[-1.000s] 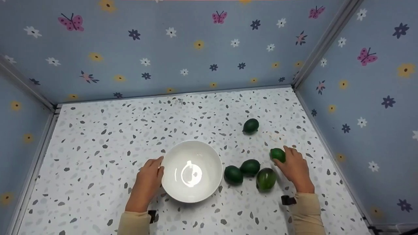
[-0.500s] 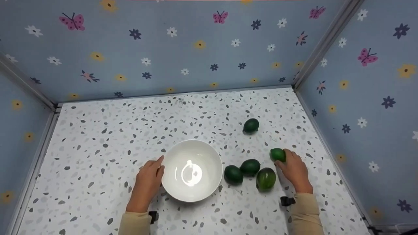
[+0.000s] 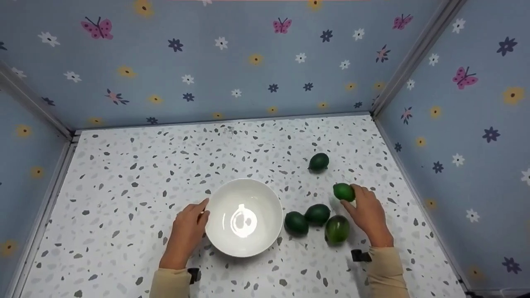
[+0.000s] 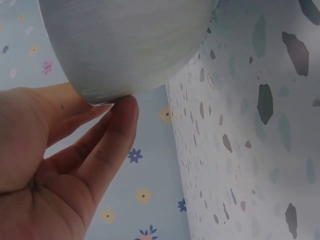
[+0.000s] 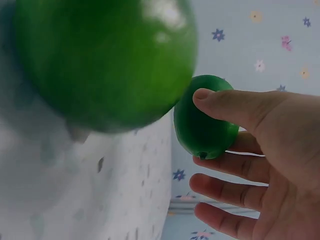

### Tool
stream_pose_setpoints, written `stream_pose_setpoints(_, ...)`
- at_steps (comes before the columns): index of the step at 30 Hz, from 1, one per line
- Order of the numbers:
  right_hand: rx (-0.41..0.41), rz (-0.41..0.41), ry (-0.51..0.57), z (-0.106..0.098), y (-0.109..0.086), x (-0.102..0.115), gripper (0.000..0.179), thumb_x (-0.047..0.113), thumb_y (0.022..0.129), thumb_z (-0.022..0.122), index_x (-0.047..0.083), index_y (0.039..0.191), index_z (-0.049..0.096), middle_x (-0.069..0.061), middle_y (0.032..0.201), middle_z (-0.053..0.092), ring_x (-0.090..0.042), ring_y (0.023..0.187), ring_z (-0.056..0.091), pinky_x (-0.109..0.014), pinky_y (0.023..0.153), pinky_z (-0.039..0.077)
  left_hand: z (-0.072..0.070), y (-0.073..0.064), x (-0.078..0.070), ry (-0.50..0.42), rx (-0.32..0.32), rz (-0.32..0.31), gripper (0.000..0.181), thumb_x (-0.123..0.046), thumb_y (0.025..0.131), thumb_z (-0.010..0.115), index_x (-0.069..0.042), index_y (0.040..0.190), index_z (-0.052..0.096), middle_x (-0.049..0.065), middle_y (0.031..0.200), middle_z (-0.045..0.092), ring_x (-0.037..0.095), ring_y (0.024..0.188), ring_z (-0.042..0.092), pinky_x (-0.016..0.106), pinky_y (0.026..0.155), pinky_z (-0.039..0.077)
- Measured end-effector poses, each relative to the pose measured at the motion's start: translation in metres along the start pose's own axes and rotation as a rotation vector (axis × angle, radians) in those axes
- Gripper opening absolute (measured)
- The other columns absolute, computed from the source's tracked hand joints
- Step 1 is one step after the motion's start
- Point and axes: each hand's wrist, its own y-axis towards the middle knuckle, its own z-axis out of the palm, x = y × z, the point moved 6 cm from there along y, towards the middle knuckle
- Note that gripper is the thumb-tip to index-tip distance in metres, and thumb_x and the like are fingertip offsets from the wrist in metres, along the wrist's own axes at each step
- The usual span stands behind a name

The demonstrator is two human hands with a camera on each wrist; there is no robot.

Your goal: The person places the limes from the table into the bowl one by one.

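Observation:
A white bowl (image 3: 243,217) stands on the speckled table, left of the green fruit. At its left side my left hand (image 3: 187,231) holds the rim; in the left wrist view thumb and fingers meet at the edge of the bowl (image 4: 125,45). My right hand (image 3: 367,213) pinches a green lime (image 3: 343,192) between thumb and fingers. The right wrist view shows the thumb across this lime (image 5: 200,130), which appears lifted off the table. Two darker limes, one nearer the bowl (image 3: 296,223) and one beside it (image 3: 317,215), lie between bowl and right hand.
A larger green fruit (image 3: 337,229), tinged purple, lies just left of the right wrist and looms large in the right wrist view. Another dark lime (image 3: 319,162) lies farther back. Patterned blue walls (image 3: 232,62) enclose the table (image 3: 145,165) behind and at both sides.
My right hand has moved slightly left with the lime, which appears raised from the table. My left hand stays at the bowl, and the other fruit has not moved.

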Motion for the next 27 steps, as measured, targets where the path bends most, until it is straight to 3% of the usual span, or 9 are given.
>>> stream_pose_setpoints(9, -0.12, -0.21, 0.039, -0.008, -0.001, 0.066, 0.054, 0.027, 0.086, 0.082, -0.001, 0.127, 0.061, -0.017, 0.112, 0.064, -0.033, 0.099, 0.06, -0.049, 0.081, 0.051, 0.003, 0.003, 0.004, -0.005, 0.027, -0.029, 0.04, -0.011, 0.101, 0.059, 0.0, 0.14, 0.057, 0.017, 0.117, 0.065, 0.03, 0.103, 0.065, 0.044, 0.087, 0.055)
stream_pose_setpoints(14, -0.112, -0.316, 0.076, -0.004, 0.001, 0.104, 0.054, 0.031, 0.086, 0.082, 0.0, 0.126, 0.062, -0.015, 0.113, 0.065, -0.032, 0.101, 0.061, -0.047, 0.084, 0.052, 0.002, 0.003, 0.003, 0.0, 0.027, -0.029, 0.041, -0.01, 0.101, 0.059, 0.0, 0.141, 0.056, 0.018, 0.118, 0.065, 0.032, 0.104, 0.064, 0.045, 0.088, 0.054)
stream_pose_setpoints(23, -0.133, -0.521, 0.084, 0.013, -0.001, 0.155, 0.054, 0.033, 0.083, 0.085, 0.002, 0.121, 0.064, -0.009, 0.109, 0.064, -0.026, 0.094, 0.06, -0.04, 0.077, 0.053, 0.003, 0.001, 0.004, 0.001, 0.043, -0.069, 0.042, -0.013, 0.102, 0.059, -0.002, 0.142, 0.055, 0.017, 0.122, 0.064, 0.03, 0.107, 0.064, 0.044, 0.09, 0.054)
stream_pose_setpoints(27, -0.1, -0.582, 0.082, 0.027, -0.003, 0.173, 0.053, 0.036, 0.083, 0.084, 0.005, 0.121, 0.064, -0.007, 0.108, 0.063, -0.026, 0.09, 0.058, -0.038, 0.074, 0.052, 0.002, 0.002, 0.003, 0.009, 0.039, -0.065, 0.041, -0.013, 0.102, 0.059, -0.001, 0.141, 0.056, 0.017, 0.121, 0.064, 0.031, 0.106, 0.063, 0.046, 0.09, 0.054)
